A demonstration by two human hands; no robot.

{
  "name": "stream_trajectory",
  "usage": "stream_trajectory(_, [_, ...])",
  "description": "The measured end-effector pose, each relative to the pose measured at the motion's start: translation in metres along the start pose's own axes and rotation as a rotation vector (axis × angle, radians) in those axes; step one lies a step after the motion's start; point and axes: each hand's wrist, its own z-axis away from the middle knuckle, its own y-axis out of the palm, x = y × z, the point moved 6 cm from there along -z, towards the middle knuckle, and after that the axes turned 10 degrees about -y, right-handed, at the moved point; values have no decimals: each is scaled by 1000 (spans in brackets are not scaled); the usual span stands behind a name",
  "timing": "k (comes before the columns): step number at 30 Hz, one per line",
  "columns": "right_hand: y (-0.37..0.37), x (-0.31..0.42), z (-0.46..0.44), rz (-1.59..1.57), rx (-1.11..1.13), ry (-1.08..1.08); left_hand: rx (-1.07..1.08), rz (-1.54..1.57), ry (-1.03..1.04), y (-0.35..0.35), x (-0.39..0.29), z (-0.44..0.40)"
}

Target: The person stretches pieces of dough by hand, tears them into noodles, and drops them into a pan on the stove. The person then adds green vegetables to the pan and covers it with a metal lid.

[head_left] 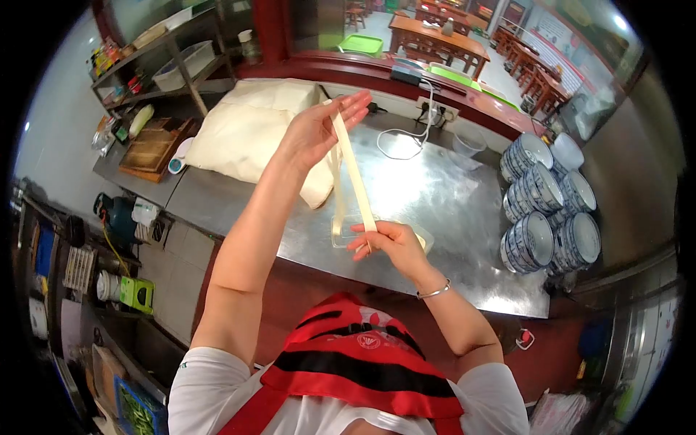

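A long pale strip of dough (353, 170) stretches slantwise between my two hands above the steel counter. My left hand (322, 130) is raised, fingers extended together, with the strip's upper part looped over it by the thumb; a second length hangs down behind. Lower and to the right, my right hand (391, 243) pinches the front length between thumb and fingers. Beneath it is a clear plastic container (338, 238), partly hidden by that hand; something pale shows at its right end. A large cream cloth (243, 127) covers a bulky form beside my left forearm.
Stacked blue-and-white bowls (533, 192) stand at the counter's right end. A white cable (395, 156) and a clear tub (469, 141) lie toward the back. Wooden boards (156, 148) and a metal shelf (174, 54) are at the left.
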Motion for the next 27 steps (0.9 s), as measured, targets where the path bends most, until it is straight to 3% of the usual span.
stream_trajectory(7, [49,35,3,-13,287,108,-122,-53,105,-21,-55,62])
stream_trajectory(15, [126,87,-28,-167,644,-15,-320,-96,309,-50,-101,176])
stream_trajectory(20, [199,114,-56,-256,909,-35,-373,-183,543,-63,-131,296])
stream_trajectory(22, [232,125,-64,-274,984,-64,-515,-13,635,-38,-131,351])
stream_trajectory(23, [251,130,-65,-281,1017,-77,-242,-37,554,-51,-136,381])
stream_trajectory(24, [270,137,-65,-291,1052,-93,-554,-109,698,-52,-139,413])
stream_trajectory(27, [332,143,-53,-311,1228,-92,-580,-33,825,-42,-132,501])
